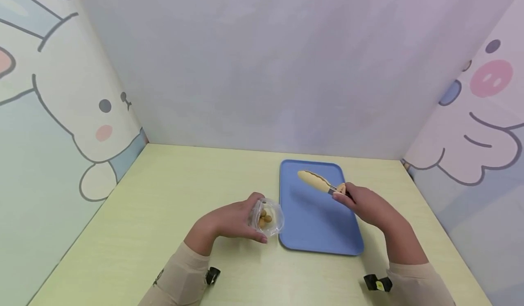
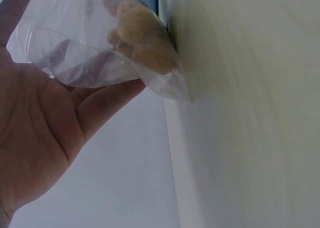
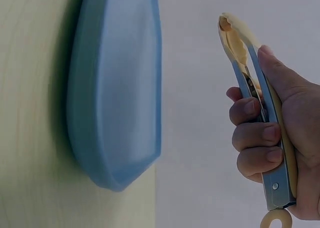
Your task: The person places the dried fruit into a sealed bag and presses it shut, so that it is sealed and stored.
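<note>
My left hand (image 1: 231, 219) holds a clear plastic bag (image 1: 278, 222) just left of the tray, thumb on the near side and fingers on the far side. Several small round brown pieces (image 1: 268, 218) show through the bag's open top. In the left wrist view they lie bunched in a low corner of the bag, close to the tabletop. My right hand (image 1: 370, 206) grips a pair of tongs (image 3: 277, 133) with cream scalloped tips and metal arms. Raised over the tray, the tongs point left, their tips close together with a narrow gap.
A blue rectangular tray (image 1: 319, 235) with a low rim lies on the pale yellow table (image 1: 184, 174), right of the bag. Walls with cartoon animals stand left and right, and a plain pale wall (image 1: 262, 69) closes the back.
</note>
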The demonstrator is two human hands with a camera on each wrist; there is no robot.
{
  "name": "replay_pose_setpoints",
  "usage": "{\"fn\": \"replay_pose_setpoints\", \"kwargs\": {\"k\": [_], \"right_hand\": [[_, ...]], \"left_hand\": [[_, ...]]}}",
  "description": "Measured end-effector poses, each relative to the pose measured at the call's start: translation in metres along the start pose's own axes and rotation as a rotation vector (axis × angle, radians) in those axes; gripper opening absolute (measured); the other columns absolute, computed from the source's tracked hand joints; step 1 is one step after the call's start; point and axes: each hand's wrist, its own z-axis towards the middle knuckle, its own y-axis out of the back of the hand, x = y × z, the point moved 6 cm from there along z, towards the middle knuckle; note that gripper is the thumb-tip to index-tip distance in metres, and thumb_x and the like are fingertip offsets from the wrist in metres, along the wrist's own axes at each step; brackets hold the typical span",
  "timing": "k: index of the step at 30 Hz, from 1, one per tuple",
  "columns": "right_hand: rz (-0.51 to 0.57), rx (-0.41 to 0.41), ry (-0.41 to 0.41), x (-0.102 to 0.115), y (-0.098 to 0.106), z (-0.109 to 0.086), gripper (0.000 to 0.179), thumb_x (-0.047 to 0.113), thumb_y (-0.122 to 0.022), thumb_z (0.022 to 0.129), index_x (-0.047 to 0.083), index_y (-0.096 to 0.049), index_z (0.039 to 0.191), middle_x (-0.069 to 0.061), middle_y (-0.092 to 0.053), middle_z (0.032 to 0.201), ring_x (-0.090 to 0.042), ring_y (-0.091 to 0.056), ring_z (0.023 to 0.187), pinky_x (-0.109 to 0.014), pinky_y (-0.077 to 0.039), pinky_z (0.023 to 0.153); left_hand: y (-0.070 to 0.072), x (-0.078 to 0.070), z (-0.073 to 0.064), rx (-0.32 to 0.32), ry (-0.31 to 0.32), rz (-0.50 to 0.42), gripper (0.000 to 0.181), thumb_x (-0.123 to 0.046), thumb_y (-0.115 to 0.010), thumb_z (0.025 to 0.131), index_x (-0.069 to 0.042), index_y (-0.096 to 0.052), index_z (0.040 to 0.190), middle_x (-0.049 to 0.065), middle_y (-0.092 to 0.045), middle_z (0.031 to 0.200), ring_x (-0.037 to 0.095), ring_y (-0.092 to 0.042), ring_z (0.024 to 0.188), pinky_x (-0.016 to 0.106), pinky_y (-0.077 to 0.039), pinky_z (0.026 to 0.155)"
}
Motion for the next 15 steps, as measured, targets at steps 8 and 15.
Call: {"fn": "replay_pose_setpoints", "kwargs": {"k": [8,15], "right_hand": [[-0.003,-0.01,-0.003,0.021,0.004,-0.019,0.049,0.063,-0.044,0.096,0.015,-0.048,0.09,0.001,-0.042,0.068,-0.014,-0.041,0.061,-0.029,-0.033,0.057],[-0.009,-0.034,0.037,0.038,0.005,-0.033,0.043,0.06,-0.045,0.097,0.018,-0.047,0.089,0.003,-0.039,0.067,-0.01,-0.038,0.058,-0.027,-0.032,0.056]], "left_hand": [[0.0,0.001,0.0,-0.003,-0.003,-0.009,0.094,-0.065,-0.08,0.067,-0.029,-0.029,0.137,-0.008,-0.055,0.107,0.009,-0.056,0.093,0.029,-0.046,0.083],[-0.001,0.001,0.0,0.0,0.001,-0.02,0.094,-0.064,-0.08,0.067,-0.029,-0.029,0.137,-0.007,-0.055,0.106,0.01,-0.056,0.092,0.03,-0.046,0.082]]}}
